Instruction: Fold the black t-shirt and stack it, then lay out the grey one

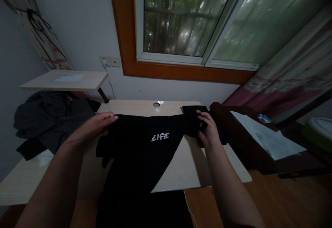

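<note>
Black garment point(140, 152) above a pale desk point(181, 169) beneath a brown-framed window point(181, 30).

On the black shirt point(141, 148), a short row of white characters point(160, 137) is seen, slightly slanted and seemingly turned about, so that no word or number can be read with certainty. On the white sheet point(68, 78) laid on the small shelf, a dark line of print is shown too small to be made out, and on the papers point(264, 134) at the right, only faint, illegible marks are seen.
</note>
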A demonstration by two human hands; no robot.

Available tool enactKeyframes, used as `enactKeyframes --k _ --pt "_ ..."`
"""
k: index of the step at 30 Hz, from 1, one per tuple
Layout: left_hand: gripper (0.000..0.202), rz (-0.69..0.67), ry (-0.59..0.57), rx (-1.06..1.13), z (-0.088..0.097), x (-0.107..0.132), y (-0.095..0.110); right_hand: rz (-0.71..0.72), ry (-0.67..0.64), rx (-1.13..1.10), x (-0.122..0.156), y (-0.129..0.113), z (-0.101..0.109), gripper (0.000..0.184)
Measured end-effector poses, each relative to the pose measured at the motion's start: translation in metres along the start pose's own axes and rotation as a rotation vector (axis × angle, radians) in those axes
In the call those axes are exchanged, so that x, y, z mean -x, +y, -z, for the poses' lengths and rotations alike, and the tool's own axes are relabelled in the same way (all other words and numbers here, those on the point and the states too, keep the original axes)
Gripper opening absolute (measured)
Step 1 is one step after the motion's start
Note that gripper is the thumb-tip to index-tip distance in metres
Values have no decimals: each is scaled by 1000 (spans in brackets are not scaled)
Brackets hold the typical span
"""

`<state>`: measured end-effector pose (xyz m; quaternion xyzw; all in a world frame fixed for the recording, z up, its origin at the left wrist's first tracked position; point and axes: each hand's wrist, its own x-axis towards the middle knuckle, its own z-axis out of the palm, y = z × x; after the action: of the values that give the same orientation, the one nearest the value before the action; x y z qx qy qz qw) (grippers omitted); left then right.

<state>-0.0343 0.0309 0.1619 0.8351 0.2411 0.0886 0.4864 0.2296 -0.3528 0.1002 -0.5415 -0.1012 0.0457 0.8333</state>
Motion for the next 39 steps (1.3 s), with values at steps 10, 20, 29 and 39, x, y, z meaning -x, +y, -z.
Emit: enactKeyframes --k 10,20,29,39 --pt "42 -616 459 -301 -40 -45 -26 240 -360 505 -12 14 -37 39" --pt "24 -551 -146 -586 -91 12 -73 -500 -830 818 28 53 -3 44" --pt "47 -436 -4 -780 -97 13 -115 -432 -823 1041 30 64 6 24" --pt "52 -500 55 -818 -95 -17 -141 20 -806 998 51 84 -28 30"
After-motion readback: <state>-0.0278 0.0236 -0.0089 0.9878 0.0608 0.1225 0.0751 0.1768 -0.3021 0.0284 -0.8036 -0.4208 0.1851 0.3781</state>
